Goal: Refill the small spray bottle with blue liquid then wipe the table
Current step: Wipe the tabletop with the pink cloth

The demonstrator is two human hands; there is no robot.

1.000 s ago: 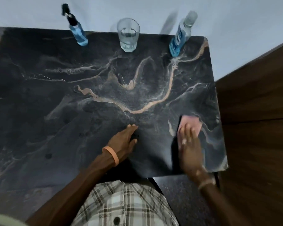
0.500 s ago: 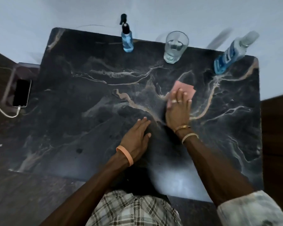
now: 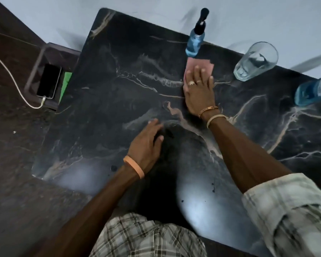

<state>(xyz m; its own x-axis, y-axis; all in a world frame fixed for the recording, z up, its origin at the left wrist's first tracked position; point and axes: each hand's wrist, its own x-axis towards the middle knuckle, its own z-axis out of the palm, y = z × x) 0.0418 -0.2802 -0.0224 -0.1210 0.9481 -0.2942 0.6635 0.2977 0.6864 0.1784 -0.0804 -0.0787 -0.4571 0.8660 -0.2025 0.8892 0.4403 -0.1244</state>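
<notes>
- While the pink cloth (image 3: pixel 199 64) is pressed onto the table (image 3: pixel 119 89), the right hand (image 3: pixel 198 91) is laid flat over it, with fingers straight and close together and the palm down.
- Only the cloth's far end is seen, past the fingertips; the rest is covered by the hand.
- The cloth is placed just in front of the small spray bottle (image 3: pixel 195 41). Contact with the bottle base cannot be told.
- The spray bottle is stood upright at the table's far edge, with blue liquid in its body and a black pump on top.
- The left hand (image 3: pixel 145 145) is rested flat on the tabletop near the middle, with fingers extended and nothing held. An orange wristband (image 3: pixel 133 166) is worn at the wrist.
- The two hands are kept apart, with a marble vein showing between them.
- A glass (image 3: pixel 256 61) is set at the far edge, right of the cloth, with a gap between them.
- A larger blue bottle (image 3: pixel 311 91) is seen further right, cut off by the frame.
- From the cloth leftward to the rounded far-left corner, unbroken marble is seen.
- Beyond the left edge, a phone (image 3: pixel 48 81) is laid on a low stand and plugged into a white cable (image 3: pixel 13 82).
</notes>
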